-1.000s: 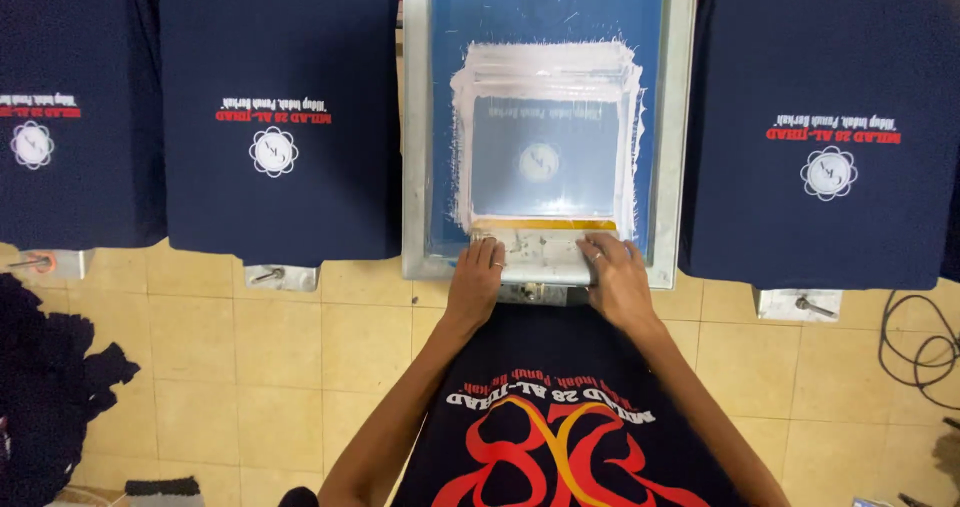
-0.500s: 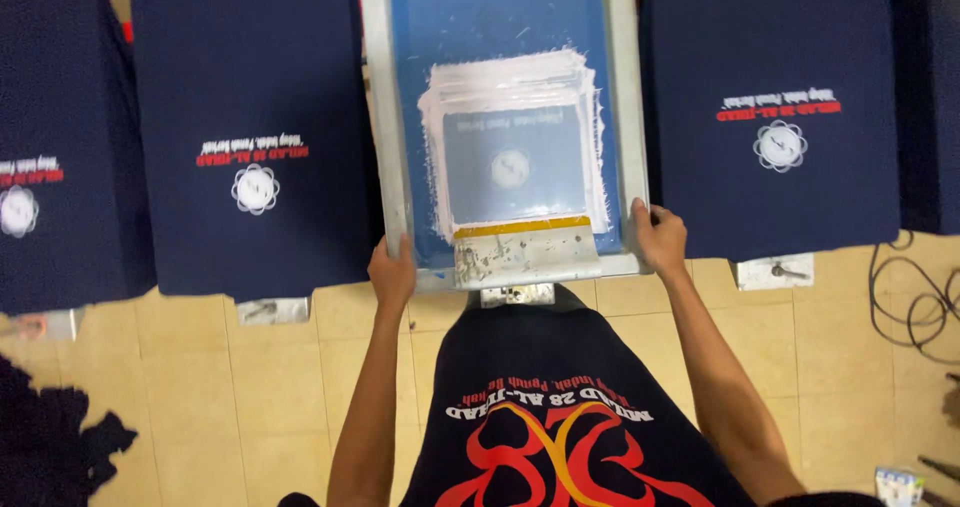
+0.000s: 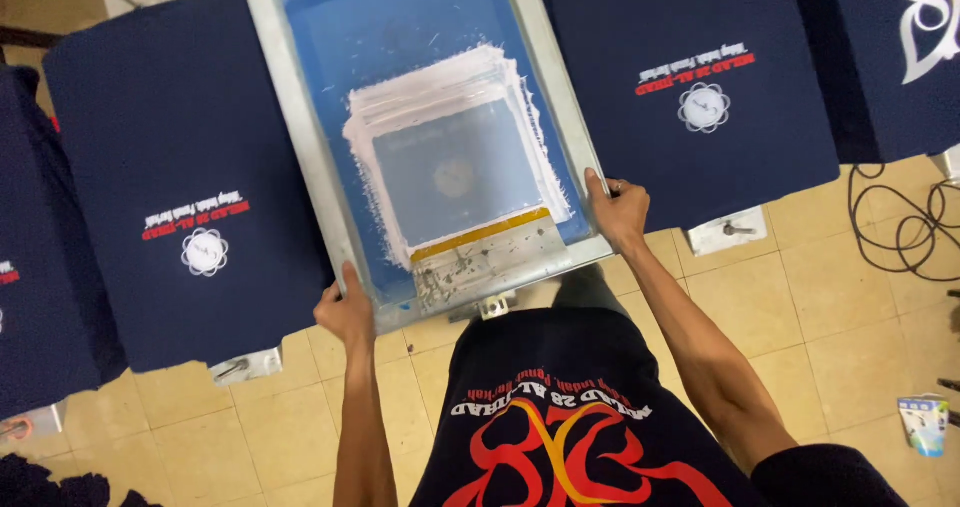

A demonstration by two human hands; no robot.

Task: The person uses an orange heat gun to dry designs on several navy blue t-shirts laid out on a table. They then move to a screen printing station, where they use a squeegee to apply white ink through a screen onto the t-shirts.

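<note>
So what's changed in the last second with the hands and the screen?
Both hands left the squeegee at the near edge: the left hand and right hand now grip the side rails of the screen frame. The squeegee stays inside it; the printed navy shirts are unchanged.

A screen-printing workshop: a framed printing screen (image 3: 420, 137) among navy shirts (image 3: 190, 177) on boards.
</note>
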